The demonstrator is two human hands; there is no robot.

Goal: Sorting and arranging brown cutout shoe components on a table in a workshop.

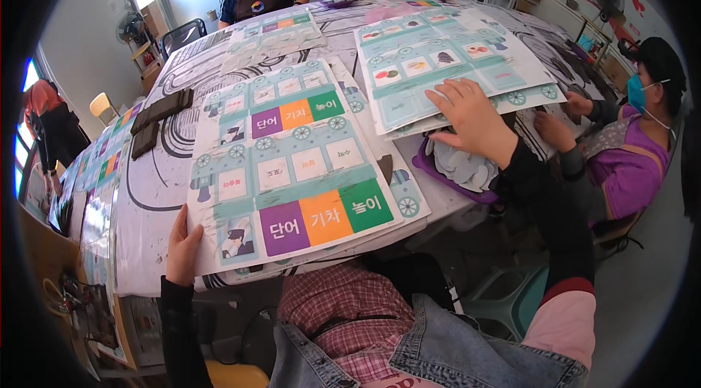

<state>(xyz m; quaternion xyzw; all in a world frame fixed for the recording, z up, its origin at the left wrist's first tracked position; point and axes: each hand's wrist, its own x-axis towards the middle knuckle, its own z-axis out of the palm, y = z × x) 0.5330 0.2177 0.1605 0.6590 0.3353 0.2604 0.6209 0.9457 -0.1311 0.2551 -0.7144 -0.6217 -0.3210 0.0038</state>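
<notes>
A large printed picture sheet (292, 169) with pale teal train drawings, word cards and purple, orange and green blocks lies in front of me, on top of other sheets. My left hand (184, 248) is closed at its lower left edge, thumb near the border. To the right is a stack of similar sheets (409, 107) with small fruit pictures. My right hand (473, 119) rests on its lower edge, fingers spread, thumb near the border. Below that wrist, a purple basket (427, 169) holds many pale cut-out pieces (467, 163), partly covered by the hand and sleeve.
Dark strip bundles (162, 112) lie on the patterned tablecloth (150, 191) at left. Another sheet stack (274, 37) is farther back. A person in purple (635, 169) sits close at right; others sit across the table. A teal stool (511, 300) stands below the table edge.
</notes>
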